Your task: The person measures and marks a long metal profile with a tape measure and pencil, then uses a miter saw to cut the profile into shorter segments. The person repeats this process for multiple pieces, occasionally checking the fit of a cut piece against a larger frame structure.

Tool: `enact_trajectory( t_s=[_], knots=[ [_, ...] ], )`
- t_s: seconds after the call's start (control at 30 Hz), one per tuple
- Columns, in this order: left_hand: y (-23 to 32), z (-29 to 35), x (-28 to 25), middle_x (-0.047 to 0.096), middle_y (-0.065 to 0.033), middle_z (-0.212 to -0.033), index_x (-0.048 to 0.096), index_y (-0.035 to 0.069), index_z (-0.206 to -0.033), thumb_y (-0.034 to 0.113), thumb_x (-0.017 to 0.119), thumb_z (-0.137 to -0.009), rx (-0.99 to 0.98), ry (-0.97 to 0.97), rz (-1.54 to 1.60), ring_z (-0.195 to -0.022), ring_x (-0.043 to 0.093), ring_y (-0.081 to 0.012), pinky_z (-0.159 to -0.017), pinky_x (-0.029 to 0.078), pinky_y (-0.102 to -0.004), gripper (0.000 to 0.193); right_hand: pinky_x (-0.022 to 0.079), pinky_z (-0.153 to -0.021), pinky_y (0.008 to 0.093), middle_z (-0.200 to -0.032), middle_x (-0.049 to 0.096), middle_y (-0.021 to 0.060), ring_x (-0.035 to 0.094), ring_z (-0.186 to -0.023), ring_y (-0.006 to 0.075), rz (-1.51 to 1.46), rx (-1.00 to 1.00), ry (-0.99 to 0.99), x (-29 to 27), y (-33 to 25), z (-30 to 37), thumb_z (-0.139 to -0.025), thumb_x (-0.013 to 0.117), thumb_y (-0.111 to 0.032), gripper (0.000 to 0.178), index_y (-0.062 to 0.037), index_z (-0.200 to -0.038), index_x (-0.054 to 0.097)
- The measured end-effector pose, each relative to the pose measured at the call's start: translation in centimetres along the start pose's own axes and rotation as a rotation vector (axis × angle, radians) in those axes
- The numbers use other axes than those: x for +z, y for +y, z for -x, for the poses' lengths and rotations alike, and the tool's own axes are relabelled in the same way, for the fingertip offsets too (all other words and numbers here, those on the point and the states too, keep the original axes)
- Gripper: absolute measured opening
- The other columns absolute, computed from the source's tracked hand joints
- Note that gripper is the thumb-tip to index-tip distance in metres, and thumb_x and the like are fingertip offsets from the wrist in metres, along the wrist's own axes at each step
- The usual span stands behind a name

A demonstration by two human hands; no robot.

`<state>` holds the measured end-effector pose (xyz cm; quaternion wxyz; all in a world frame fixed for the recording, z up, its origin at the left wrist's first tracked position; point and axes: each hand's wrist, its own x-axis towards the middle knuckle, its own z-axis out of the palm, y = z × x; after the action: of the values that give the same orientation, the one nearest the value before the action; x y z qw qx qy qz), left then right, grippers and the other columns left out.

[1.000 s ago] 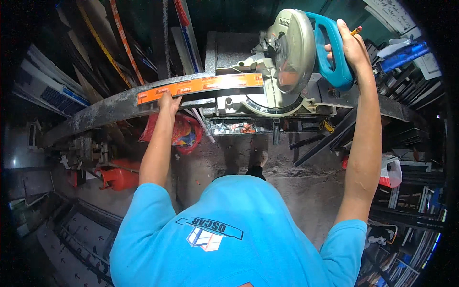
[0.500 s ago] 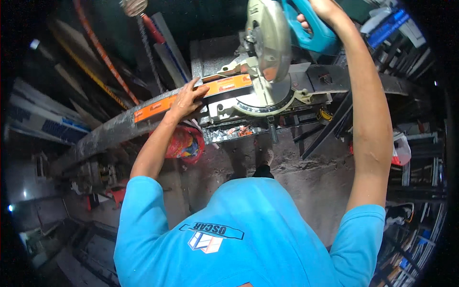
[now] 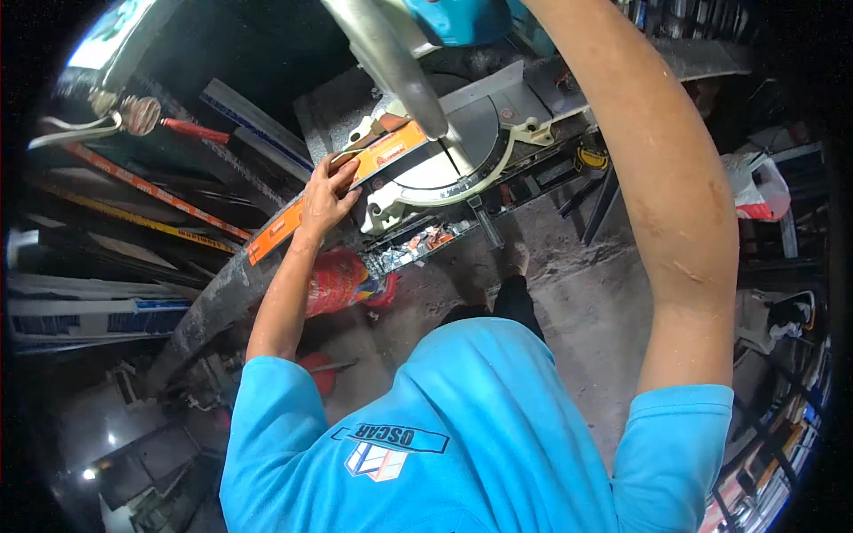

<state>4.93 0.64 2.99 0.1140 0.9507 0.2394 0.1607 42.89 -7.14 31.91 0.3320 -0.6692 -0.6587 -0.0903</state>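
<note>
The left hand (image 3: 327, 200) is found laid over an orange-faced strip (image 3: 283, 233), fingers bent across it and the strip gripped beneath them. The strip is seen to run from near left of this hand to its far right, where its end is met by the blade guard (image 3: 393, 69). Beside the hand, toward the body, a red bag (image 3: 333, 284) is noted. Leftward of the hand, the grey table (image 3: 206, 309) is extended. To its right, the cream saw base (image 3: 444, 191) is placed, with offcuts (image 3: 422, 247) below. Farther up and right, a teal saw housing (image 3: 458, 19) is partly shown. The right hand is cut off by the upper edge; its state cannot be told. Well right of the left hand, a yellow tape measure (image 3: 591, 158) is observed. It is judged that the strip should be held flat with even pressure, and the fingers kept well clear of the blade's line.
</note>
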Motion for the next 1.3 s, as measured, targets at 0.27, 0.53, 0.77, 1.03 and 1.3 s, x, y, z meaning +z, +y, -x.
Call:
enact_trajectory(
  t_s=[0.27,0.53,0.77,1.03,1.3],
  knots=[
    [-0.2,-0.3,1.3,0.060,-0.0167,-0.131,0.068,0.021,-0.138,0.008,0.085,-0.074,-0.070,-0.042,-0.072,-0.116,0.058,-0.0371,-0.102,0.049,-0.0440,0.067,0.056,-0.075,0.0439,-0.092,0.074,0.0202,0.072,-0.081,0.0349,-0.285,0.189,-0.087,-0.3,-2.9,0.3,-0.099,0.048,-0.022,0.033,-0.0032,-0.098,0.074],
    [0.5,-0.7,1.8,0.058,-0.0193,-0.115,0.067,0.025,-0.140,0.007,0.085,-0.075,-0.025,0.032,-0.100,-0.108,0.059,-0.0393,-0.095,0.050,-0.0467,0.070,0.056,-0.074,0.0438,-0.091,0.074,0.0199,0.072,-0.080,0.0343,-0.346,0.210,-0.086,-1.1,-3.1,1.3,-0.100,0.047,-0.022,0.033,-0.0028,-0.097,0.074],
    [0.1,-0.7,2.0,0.059,-0.0191,-0.114,0.067,0.027,-0.139,0.005,0.084,-0.074,-0.050,0.019,-0.118,-0.104,0.058,-0.0380,-0.095,0.049,-0.0458,0.070,0.056,-0.073,0.0436,-0.090,0.074,0.0196,0.071,-0.079,0.0338,-0.379,0.207,-0.083,-1.3,-3.2,1.7,-0.100,0.047,-0.023,0.034,-0.0024,-0.097,0.074],
    [1.0,-1.1,2.0,0.058,-0.0178,-0.109,0.068,0.026,-0.138,0.006,0.085,-0.073,-0.052,0.039,-0.120,-0.101,0.057,-0.0368,-0.093,0.048,-0.0453,0.070,0.056,-0.072,0.0435,-0.089,0.073,0.0193,0.071,-0.077,0.0332,-0.390,0.206,-0.079,-1.5,-3.4,2.1,-0.101,0.047,-0.023,0.034,-0.0020,-0.096,0.073],
    [1.1,-1.0,2.1,0.059,-0.0177,-0.111,0.068,0.027,-0.138,0.007,0.085,-0.074,-0.073,0.050,-0.136,-0.102,0.057,-0.0366,-0.094,0.048,-0.0451,0.069,0.056,-0.071,0.0433,-0.088,0.073,0.0189,0.071,-0.076,0.0326,-0.393,0.203,-0.083,-1.5,-3.6,2.4,-0.101,0.047,-0.024,0.035,-0.0016,-0.095,0.073]
  ],
)
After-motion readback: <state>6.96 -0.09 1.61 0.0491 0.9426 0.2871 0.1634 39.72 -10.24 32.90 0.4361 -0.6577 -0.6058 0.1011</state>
